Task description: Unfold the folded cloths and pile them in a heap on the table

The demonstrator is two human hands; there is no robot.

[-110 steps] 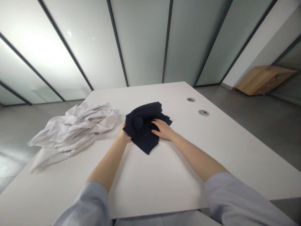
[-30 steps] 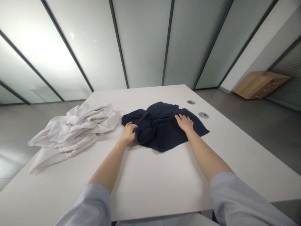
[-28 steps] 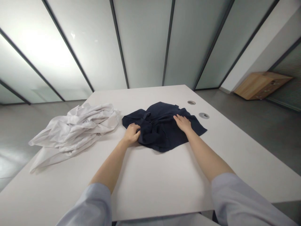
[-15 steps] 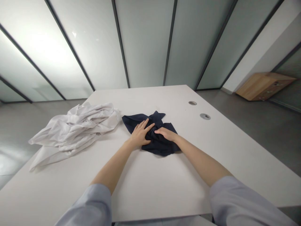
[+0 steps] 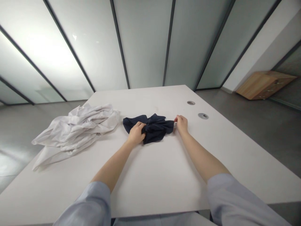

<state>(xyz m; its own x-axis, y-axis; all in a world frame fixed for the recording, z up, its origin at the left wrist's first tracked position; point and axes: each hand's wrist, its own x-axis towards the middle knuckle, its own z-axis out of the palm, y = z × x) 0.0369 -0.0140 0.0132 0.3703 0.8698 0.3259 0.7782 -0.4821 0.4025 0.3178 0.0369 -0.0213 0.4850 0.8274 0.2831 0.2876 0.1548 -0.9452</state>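
Note:
A crumpled navy cloth (image 5: 156,128), perhaps a small garment, lies bunched on the white table (image 5: 155,179). My left hand (image 5: 137,133) is closed on its left middle part, fingers curled into the fabric. At the cloth's right end, my right hand (image 5: 182,123) pinches a small white piece (image 5: 175,125) that sticks out from the navy fabric; whether it is a label or lining I cannot tell. To the left lies a loose heap of white cloth (image 5: 87,122), apart from both hands.
Two round cable holes, a far one (image 5: 191,103) and a nearer one (image 5: 203,116), sit in the tabletop at right. Frosted glass panels (image 5: 143,44) stand behind the table. A wooden cabinet (image 5: 256,84) is on the floor at far right.
My right hand has moved right from the middle of the navy cloth to its right end and now pinches a white piece. My left hand has curled its spread fingers. The cloth is bunched narrower.

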